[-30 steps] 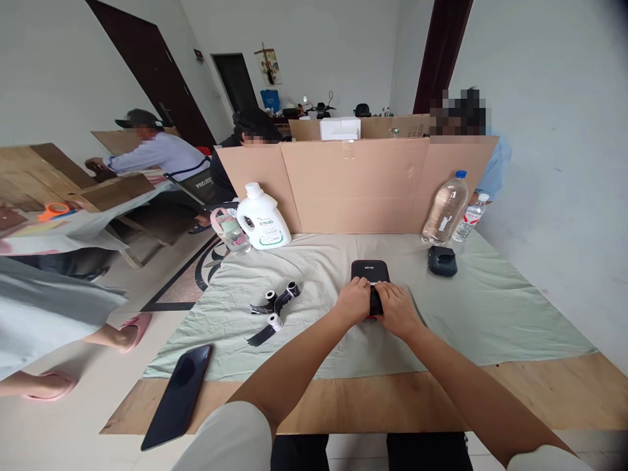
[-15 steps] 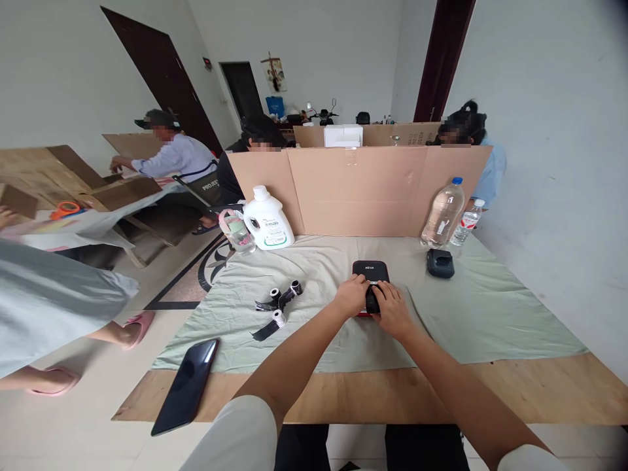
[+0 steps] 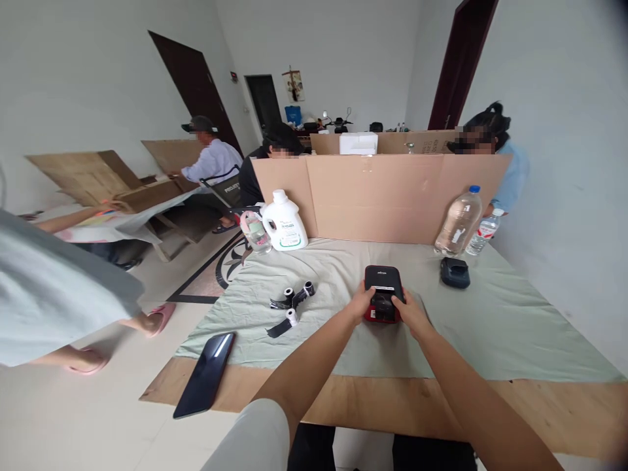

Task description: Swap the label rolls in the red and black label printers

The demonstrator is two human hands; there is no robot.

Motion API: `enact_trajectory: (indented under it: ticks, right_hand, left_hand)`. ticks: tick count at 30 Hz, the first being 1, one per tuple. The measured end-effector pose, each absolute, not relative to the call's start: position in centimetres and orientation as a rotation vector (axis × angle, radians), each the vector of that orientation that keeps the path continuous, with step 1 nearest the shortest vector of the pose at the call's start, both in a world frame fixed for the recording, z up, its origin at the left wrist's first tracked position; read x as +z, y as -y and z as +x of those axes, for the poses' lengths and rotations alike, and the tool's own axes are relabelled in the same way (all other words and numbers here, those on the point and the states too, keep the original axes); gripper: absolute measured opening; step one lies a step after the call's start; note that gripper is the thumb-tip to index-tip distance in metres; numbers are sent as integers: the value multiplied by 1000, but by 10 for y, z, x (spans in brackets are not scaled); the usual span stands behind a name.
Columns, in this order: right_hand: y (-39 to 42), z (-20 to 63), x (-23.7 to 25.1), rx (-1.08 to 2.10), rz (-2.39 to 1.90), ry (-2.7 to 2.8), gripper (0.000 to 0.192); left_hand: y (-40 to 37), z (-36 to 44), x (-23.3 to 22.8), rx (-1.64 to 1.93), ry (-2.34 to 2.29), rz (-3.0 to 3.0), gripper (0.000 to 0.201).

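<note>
A black and red portable printer lies on the cloth in front of me, with a pale slot line across its top. My left hand wraps its left side, the thumb on the top face. On the opposite side, my right hand grips the printer with its thumb over the dark lower part. To the left are several small rolls with dark unwound strips, one of them a white-cored roll. Fingers under the printer's sides are hidden.
A phone rests at the front left edge. Behind stand a detergent bottle, a pink-handled bottle, a large water bottle, a small bottle and a cardboard screen. A black device sits right. Co-workers are beyond.
Both hands have moved from the printer's middle out to its two sides, so its top shows now. The view has swung slightly left.
</note>
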State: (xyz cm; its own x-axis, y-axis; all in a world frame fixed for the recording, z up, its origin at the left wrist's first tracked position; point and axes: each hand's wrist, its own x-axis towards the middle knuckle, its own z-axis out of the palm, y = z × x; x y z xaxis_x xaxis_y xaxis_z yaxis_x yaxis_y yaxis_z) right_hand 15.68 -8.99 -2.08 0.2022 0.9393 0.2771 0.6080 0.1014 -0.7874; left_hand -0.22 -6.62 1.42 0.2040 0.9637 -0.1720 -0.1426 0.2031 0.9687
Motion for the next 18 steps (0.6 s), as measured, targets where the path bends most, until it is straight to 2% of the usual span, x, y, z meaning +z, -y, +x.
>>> enact_trajectory:
  ticks: [2,9,13,18]
  right_hand:
    - [80,150,-22,615,-1655,1379,45]
    - [22,94,21,595,-1428,1423,55]
    - [-24,30,49,865,-1375,1401,53]
    - [-63,-34,36,1262,-1402,1302,47]
  left_hand:
    - [64,1,18,1022,-991,936,51]
    - [17,-53,60,1324,-920,1011,57]
    - [-26,-109,72,1402,-1010,972,54]
    - [-64,-166,56,1353,-1155,809,45]
